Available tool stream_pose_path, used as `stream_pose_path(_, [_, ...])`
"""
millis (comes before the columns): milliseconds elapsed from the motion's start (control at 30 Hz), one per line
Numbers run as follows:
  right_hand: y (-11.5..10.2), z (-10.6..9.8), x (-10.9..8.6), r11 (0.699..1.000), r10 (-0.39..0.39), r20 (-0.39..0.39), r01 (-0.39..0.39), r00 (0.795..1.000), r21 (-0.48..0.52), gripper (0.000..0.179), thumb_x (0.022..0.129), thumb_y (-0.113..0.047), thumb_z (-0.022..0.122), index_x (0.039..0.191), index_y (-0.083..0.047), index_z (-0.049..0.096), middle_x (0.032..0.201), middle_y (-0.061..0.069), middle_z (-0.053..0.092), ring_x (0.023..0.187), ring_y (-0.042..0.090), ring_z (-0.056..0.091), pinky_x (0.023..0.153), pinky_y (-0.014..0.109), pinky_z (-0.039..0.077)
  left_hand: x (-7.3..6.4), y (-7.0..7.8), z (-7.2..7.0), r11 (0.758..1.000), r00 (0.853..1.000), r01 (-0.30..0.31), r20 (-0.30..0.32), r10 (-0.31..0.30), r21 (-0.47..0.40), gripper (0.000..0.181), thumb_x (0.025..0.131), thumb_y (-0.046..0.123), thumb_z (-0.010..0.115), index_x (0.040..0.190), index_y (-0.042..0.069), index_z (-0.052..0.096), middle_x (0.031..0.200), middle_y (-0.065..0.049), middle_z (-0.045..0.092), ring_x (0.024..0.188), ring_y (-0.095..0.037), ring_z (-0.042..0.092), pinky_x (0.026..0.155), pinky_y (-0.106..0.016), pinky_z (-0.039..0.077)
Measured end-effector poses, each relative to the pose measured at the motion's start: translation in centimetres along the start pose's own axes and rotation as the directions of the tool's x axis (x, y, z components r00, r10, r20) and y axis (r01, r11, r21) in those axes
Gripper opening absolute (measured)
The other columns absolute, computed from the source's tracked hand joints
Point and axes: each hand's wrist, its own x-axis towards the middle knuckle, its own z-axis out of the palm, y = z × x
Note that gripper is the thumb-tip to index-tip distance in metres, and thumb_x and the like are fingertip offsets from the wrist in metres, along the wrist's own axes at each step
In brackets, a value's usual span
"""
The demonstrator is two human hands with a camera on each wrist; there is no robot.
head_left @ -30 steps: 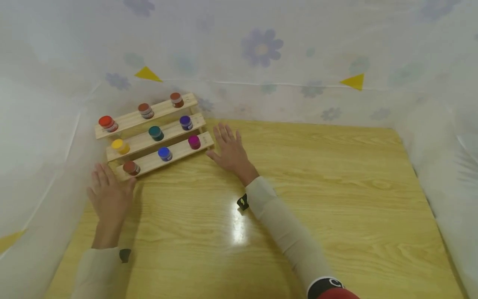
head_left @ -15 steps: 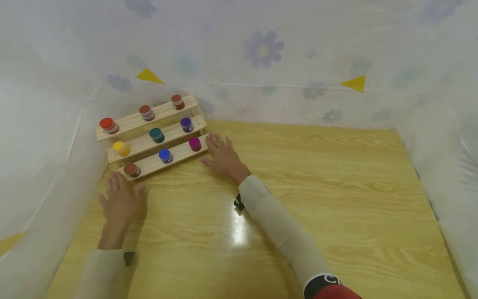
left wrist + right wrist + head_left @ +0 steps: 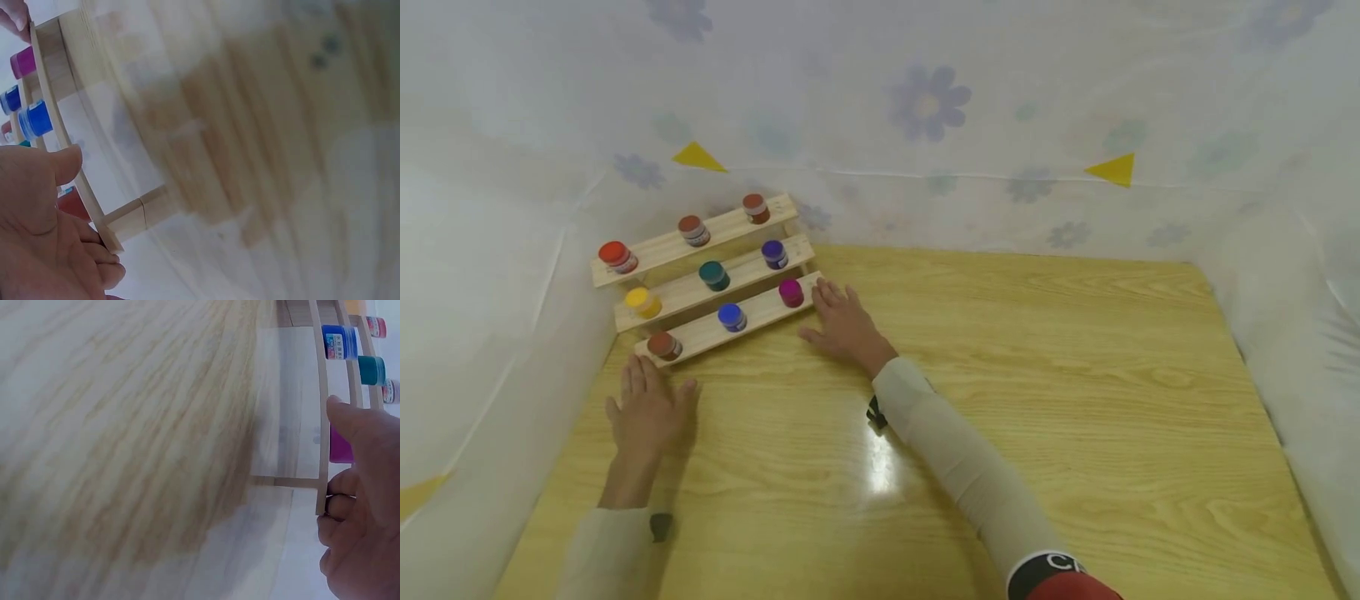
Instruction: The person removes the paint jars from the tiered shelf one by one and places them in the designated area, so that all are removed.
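Observation:
A three-tier wooden rack (image 3: 707, 335) stands at the table's back left, holding several small paint jars, among them a blue jar (image 3: 732, 317), a magenta jar (image 3: 791, 292), a yellow jar (image 3: 643, 302) and a brown jar (image 3: 665, 345). My left hand (image 3: 647, 417) is at the left end of the lowest shelf; its fingertips meet the wood in the left wrist view, thumb held apart. At the shelf's other end, my right hand (image 3: 848, 329) touches the wood with its fingers, thumb extended along the front. In the right wrist view, the right hand (image 3: 369, 506) partly hides the magenta jar (image 3: 340, 447).
The wood-grain table (image 3: 1075, 400) stretches to the right of the rack. White flower-patterned sheeting (image 3: 985, 208) walls the back and both sides, close behind the rack. Yellow triangles (image 3: 1112, 170) mark the sheeting.
My left hand has moved right to the rack's front left end. My right hand has come left and down onto the lowest shelf's right end. The rack looks nearly unmoved.

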Motion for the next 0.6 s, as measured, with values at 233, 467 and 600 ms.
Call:
stream_pose_path(233, [-0.54, -0.19, 0.13, 0.996, 0.021, 0.034, -0.017, 0.999, -0.09, 0.081, 0.096, -0.059, 0.033, 0.152, -0.004, 0.011, 0.16, 0.011, 0.004, 0.148, 0.023, 0.007, 0.121, 0.04, 0.003, -0.05, 0.65, 0.16, 0.999, 0.998, 0.049, 0.032, -0.049, 0.014, 0.094, 0.097, 0.058, 0.028, 0.143, -0.014, -0.013, 0.15, -0.034, -0.015, 0.14, -0.051, -0.006, 0.102, -0.076, 0.006])
stream_pose_path(467, [-0.82, -0.51, -0.04, 0.985, 0.05, 0.047, -0.041, 0.998, -0.166, 0.082, 0.096, -0.059, 0.035, 0.152, -0.005, 0.01, 0.159, 0.011, 0.005, 0.148, 0.023, 0.008, 0.121, 0.04, 0.004, 0.14, 0.75, 0.25, 0.999, 0.998, 0.049, 0.034, -0.049, 0.02, 0.097, 0.096, 0.059, 0.031, 0.143, -0.013, -0.012, 0.15, -0.033, -0.016, 0.141, -0.051, -0.007, 0.102, -0.076, 0.005])
stream_pose_path(600, [-0.81, -0.61, -0.01, 0.984, 0.052, 0.051, -0.043, 0.997, -0.17, 0.082, 0.096, -0.058, 0.037, 0.152, -0.004, 0.01, 0.16, 0.011, 0.005, 0.148, 0.023, 0.009, 0.121, 0.039, 0.005, 0.21, 0.71, 0.28, 0.999, 0.998, 0.044, 0.033, -0.045, 0.018, 0.098, 0.095, 0.06, 0.031, 0.143, -0.014, -0.012, 0.149, -0.034, -0.016, 0.14, -0.051, -0.007, 0.102, -0.076, 0.004])
